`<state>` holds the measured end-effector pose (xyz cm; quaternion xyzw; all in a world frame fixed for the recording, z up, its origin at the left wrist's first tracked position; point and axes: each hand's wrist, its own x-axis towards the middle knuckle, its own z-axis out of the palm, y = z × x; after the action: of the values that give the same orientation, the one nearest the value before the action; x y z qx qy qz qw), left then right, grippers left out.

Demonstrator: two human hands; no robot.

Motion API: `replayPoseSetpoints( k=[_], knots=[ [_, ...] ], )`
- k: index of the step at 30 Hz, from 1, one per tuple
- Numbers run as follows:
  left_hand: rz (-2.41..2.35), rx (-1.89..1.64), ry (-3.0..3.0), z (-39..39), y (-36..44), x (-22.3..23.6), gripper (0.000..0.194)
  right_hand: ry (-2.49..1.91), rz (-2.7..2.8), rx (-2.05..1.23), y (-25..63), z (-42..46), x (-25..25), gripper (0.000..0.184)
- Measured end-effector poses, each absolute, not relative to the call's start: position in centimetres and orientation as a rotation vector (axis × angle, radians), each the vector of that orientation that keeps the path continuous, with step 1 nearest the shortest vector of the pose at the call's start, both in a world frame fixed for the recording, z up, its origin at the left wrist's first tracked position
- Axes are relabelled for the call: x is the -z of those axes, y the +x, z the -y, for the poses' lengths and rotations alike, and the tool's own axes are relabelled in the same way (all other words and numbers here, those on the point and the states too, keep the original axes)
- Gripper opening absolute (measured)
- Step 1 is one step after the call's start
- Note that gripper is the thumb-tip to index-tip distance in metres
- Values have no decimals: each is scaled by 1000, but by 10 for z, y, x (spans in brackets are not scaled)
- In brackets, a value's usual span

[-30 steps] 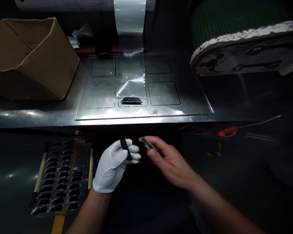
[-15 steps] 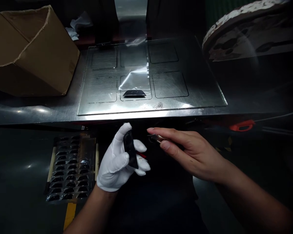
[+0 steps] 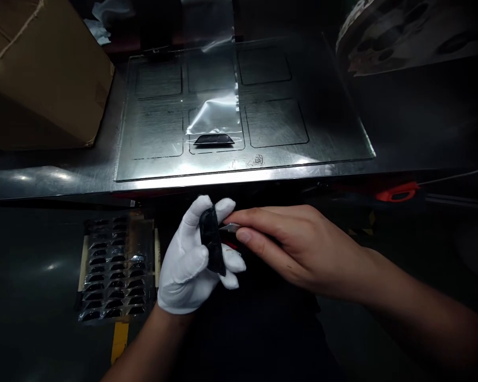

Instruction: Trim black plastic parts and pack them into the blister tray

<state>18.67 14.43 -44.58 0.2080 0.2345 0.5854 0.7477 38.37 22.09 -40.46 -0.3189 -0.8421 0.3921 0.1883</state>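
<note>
My left hand point(image 3: 187, 260), in a white glove, grips a glossy black trapezoid-shaped part point(image 3: 212, 241) by its ends, tilted nearly upright. In my bare right hand point(image 3: 298, 246), a small thin metal blade point(image 3: 230, 227) is pinched between thumb and forefinger. Its tip reaches the right edge of the black part; whether it touches cannot be made out. Most of the blade's body is hidden by the fingers. Another black part point(image 3: 214, 139) lies at the end of a clear plastic strip point(image 3: 217, 114) on the glass plate point(image 3: 274, 155) above my hands.
A tray point(image 3: 158, 254) with rows of black parts sits low at left. The cardboard box point(image 3: 59, 90) stands on the metal bench point(image 3: 43, 175). An orange-red handle point(image 3: 398, 192) hangs under the bench edge at right. A large round roll point(image 3: 402, 37) is at the back right.
My right hand has moved left, bringing the blade to the black part's edge. My left index and middle fingers are closer together behind the part. The camera view has shifted slightly.
</note>
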Motion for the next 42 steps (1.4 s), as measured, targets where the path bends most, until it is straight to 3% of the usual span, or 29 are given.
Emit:
replayPoseSetpoints(
  k=[10,33,42],
  knots=[
    [-566,-1254,434,-140,185,445,44,-896,2522,-1010,380,-218,405,32],
    [-515,-1303,442,-137,188,449,42,-783,2365,-1183,392,-211,398,33],
    [-701,-1209,462,-136,187,431,50,-843,2515,-648,401,-234,377,33]
  ],
)
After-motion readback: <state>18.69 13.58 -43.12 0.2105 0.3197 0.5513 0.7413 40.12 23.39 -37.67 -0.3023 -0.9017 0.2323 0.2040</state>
